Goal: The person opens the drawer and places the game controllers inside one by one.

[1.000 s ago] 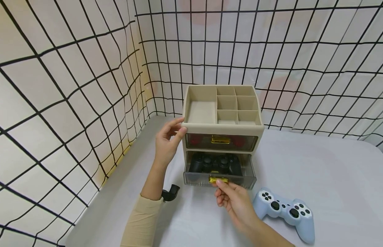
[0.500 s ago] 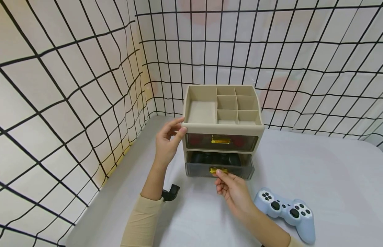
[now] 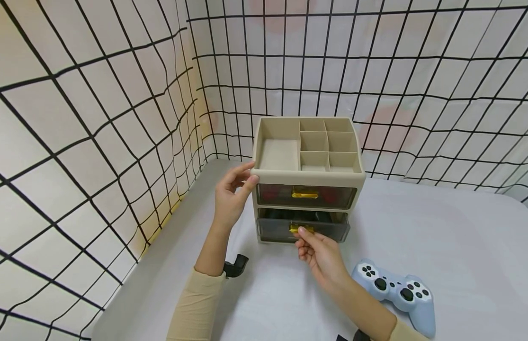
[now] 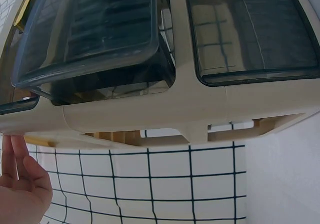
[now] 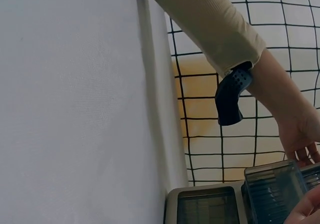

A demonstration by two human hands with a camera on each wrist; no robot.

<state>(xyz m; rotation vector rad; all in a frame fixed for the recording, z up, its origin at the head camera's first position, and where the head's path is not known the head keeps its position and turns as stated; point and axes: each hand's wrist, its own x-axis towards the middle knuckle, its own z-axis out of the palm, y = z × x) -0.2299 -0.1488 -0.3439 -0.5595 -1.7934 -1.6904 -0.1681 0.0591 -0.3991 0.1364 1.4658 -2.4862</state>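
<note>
A beige drawer organizer [image 3: 308, 177] stands on the white surface, with smoky clear drawers and a divided top. My right hand [image 3: 325, 260] pinches the gold handle [image 3: 294, 228] of a partly pulled-out drawer [image 3: 272, 229], thumb on top and the other fingers curled beneath. Inside that drawer a dark shape [image 3: 306, 216] shows only in part. My left hand [image 3: 231, 196] touches the organizer's front left corner, thumb at the front edge and fingers along the side. In the left wrist view, fingertips of that hand [image 4: 22, 184] press lightly on the side wall.
A light blue game controller [image 3: 396, 293] lies right of my right forearm. Black grid netting [image 3: 306, 57] stands behind and to the left. The closed upper drawer [image 3: 281, 195] has reddish shapes inside. A black wrist piece [image 3: 236, 266] hangs at my left wrist.
The drawer has slid inward, away from me, with my right hand moving along on its handle. The black game controller inside has become mostly hidden. My left hand has stayed put.
</note>
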